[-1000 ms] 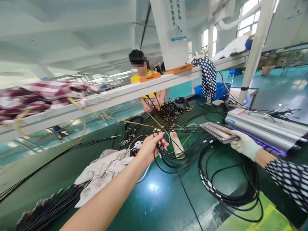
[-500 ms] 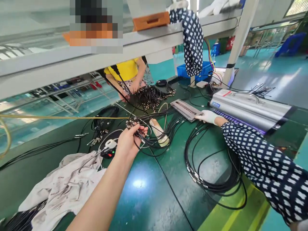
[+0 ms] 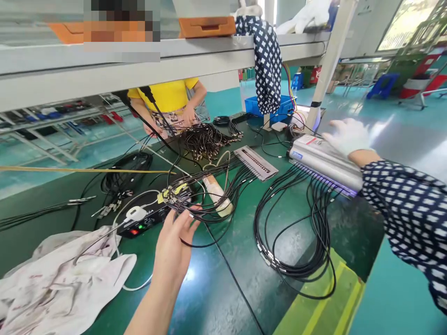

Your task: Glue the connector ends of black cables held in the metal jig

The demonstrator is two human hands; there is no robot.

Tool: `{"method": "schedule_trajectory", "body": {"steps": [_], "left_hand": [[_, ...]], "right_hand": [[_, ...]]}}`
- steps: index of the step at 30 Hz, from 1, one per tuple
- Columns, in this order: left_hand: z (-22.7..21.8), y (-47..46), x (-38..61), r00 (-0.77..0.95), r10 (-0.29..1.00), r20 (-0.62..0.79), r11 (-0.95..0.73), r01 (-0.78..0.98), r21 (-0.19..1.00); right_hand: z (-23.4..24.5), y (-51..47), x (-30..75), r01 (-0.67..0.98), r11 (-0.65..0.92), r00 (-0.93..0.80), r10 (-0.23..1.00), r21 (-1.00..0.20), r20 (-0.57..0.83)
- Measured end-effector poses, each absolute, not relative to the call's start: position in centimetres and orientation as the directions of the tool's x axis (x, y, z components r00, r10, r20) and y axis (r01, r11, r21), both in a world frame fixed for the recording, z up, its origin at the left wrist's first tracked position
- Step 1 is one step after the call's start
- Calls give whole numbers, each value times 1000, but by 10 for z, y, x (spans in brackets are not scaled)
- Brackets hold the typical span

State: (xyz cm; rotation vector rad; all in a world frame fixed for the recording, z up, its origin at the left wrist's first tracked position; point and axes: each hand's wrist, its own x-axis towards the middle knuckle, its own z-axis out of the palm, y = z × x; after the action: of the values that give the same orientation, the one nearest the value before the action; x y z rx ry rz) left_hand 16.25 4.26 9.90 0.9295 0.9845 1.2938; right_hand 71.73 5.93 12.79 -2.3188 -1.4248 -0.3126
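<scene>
My left hand (image 3: 179, 232), bare, has its thumb and fingers closed loosely on a thin black cable (image 3: 206, 245) with a small white sleeve. Just beyond the fingertips, a bunch of metal cable ends (image 3: 171, 196) lies on a black power unit (image 3: 153, 221). My right hand (image 3: 349, 136), in a white glove, is spread over the top of a silver metal case (image 3: 324, 160), fingers apart and slightly blurred. Whether it touches the case I cannot tell. Cables run into the case's purple-lit front edge. Left of it lies a slotted metal plate (image 3: 256, 163) with cables along one side.
Coiled black cables (image 3: 296, 270) lie before the case. A taped white roll (image 3: 218, 195) rests mid-table, a stained cloth (image 3: 59, 284) at left. Across the table, a person in yellow (image 3: 171, 95) handles a cable pile (image 3: 206, 139). A shelf beam (image 3: 122, 74) crosses above.
My right hand has left the slotted plate and moved right, over the silver case. My left hand has come off the bunch of cable ends and moved slightly nearer. The view has shifted.
</scene>
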Motion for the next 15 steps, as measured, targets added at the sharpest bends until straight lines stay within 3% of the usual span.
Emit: {"method": "schedule_trajectory", "body": {"steps": [4,8,11,15], "left_hand": [[85,22,165,48,997,-58,69,-301,951],[62,10,158,84,996,-39,53,-161,986],[37,7,145,119,993,-20,20,6,1000],[3,5,134,242,963,122,-206,358,911]], "right_hand": [[124,32,748,857,-392,489,825,-335,285],[121,43,737,841,-374,498,817,-391,289],[134,75,715,854,-299,447,841,-425,307],[141,144,665,853,-174,365,872,-491,325]]}}
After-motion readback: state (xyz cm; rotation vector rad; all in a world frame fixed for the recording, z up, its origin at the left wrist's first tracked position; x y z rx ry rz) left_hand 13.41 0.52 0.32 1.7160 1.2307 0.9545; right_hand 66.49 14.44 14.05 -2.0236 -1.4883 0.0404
